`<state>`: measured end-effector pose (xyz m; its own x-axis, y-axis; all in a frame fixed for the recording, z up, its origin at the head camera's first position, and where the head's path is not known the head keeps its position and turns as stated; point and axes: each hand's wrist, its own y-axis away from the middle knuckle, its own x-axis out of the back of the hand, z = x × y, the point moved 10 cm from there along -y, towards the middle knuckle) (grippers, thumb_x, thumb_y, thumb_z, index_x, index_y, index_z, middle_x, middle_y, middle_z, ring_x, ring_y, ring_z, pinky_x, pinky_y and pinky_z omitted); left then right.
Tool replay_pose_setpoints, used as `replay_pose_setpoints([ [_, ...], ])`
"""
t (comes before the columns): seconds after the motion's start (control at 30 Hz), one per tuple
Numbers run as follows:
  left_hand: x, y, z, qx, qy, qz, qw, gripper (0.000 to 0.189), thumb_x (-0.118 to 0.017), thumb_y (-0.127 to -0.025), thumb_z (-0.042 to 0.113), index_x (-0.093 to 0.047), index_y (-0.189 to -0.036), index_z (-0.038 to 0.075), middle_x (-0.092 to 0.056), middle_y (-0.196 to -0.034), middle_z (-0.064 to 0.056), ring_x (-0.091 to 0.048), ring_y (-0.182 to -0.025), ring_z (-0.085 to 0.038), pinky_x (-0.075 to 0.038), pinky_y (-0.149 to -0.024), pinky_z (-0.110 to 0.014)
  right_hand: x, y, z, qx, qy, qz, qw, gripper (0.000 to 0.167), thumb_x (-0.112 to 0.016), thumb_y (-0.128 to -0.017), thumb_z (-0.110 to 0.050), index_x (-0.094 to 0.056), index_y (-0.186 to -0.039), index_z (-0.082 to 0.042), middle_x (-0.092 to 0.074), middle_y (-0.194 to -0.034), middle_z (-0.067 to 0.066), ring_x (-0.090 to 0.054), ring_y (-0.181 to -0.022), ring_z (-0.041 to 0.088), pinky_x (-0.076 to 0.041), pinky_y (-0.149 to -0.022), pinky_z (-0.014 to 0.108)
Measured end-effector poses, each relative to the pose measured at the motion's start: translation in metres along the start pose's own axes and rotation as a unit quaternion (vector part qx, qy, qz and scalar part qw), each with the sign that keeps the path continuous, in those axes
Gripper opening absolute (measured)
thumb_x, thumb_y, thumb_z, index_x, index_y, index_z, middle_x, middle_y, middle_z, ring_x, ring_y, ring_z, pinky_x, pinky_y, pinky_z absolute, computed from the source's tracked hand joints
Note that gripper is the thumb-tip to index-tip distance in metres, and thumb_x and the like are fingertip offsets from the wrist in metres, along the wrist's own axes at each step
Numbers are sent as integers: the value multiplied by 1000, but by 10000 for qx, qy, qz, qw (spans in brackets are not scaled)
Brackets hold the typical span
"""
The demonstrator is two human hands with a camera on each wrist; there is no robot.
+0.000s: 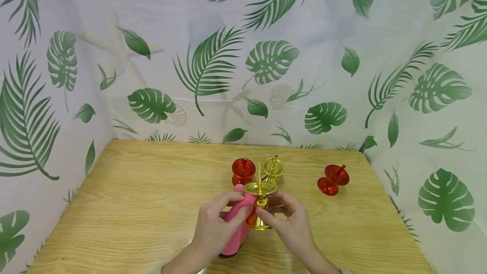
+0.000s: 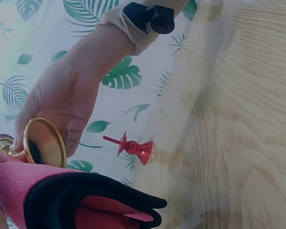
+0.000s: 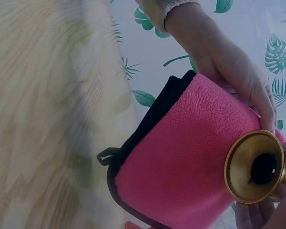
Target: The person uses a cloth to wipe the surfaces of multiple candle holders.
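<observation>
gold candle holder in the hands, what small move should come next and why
Probably turn the gold candle holder slightly against the pink cloth: the right hand grips the holder, the left hand holds the cloth at one side of it, and in the head view much of its front is uncovered, so turning could bring that part to the cloth.

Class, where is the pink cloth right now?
In the head view, the pink cloth is low near centre, gripped by the left hand, just left of the gold candle holder that the right hand holds.
</observation>
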<state>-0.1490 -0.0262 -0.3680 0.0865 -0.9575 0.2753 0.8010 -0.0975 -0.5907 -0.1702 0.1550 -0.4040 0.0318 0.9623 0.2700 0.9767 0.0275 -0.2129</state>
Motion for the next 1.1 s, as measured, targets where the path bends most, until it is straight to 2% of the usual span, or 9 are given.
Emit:
replay_pose_setpoints([
  [0.37, 1, 0, -11, 159, 107, 94, 9998, 18, -80, -87, -4, -74, -101, 7, -81, -101, -10, -78, -84, -14, -62, -62, -16, -8, 5, -8, 378, -171, -661, 9970, 25, -64, -102, -3, -65, -127, 2, -74, -117, 24, -69, -103, 3, -61, -83, 27],
  [0.43, 1, 1, -12, 144, 166, 97, 9997, 18, -80, -88, -5, -74, -101, 7, -81, -101, -10, -78, -84, -14, -62, -62, -16, -7, 6, -8, 489, -229, -679, 9962, 26, -63, -102, -1, -63, -128, 3, -76, -117, 17, -70, -104, 3, -61, -86, 26],
  [0.6, 1, 1, -13, 120, 206, 132, 9996, 18, -79, -87, -6, -74, -100, 6, -81, -100, -11, -79, -84, -15, -62, -61, -16, -8, 7, -10, 859, -772, -732, 9906, 27, -64, -98, 8, -60, -125, 8, -74, -117, -12, -72, -104, 4, -61, -91, 23],
  [0.7, 1, 1, -13, 132, 197, 150, 9996, 18, -78, -87, -6, -74, -99, 6, -81, -100, -11, -79, -83, -15, -62, -61, -16, -9, 7, -11, 906, -1031, -800, 9873, 29, -65, -96, 10, -59, -124, 10, -75, -117, -15, -73, -103, 4, -63, -89, 23],
  [0.83, 1, 2, -13, 88, 227, 153, 9996, 18, -77, -87, -8, -73, -98, 5, -81, -99, -12, -79, -82, -15, -62, -60, -16, -8, 6, -11, 892, -992, -662, 9889, 29, -69, -94, 11, -62, -122, 9, -78, -113, -14, -74, -99, 5, -63, -86, 24],
  [1.1, 3, 1, -8, -25, 180, 146, 9997, 20, -79, -88, -5, -74, -101, 8, -81, -101, -10, -80, -84, -17, -62, -62, -16, -2, 3, -11, 675, -470, 19, 9966, 27, -79, -87, 8, -67, -111, 2, -76, -101, -13, -72, -87, 5, -62, -82, 24],
])
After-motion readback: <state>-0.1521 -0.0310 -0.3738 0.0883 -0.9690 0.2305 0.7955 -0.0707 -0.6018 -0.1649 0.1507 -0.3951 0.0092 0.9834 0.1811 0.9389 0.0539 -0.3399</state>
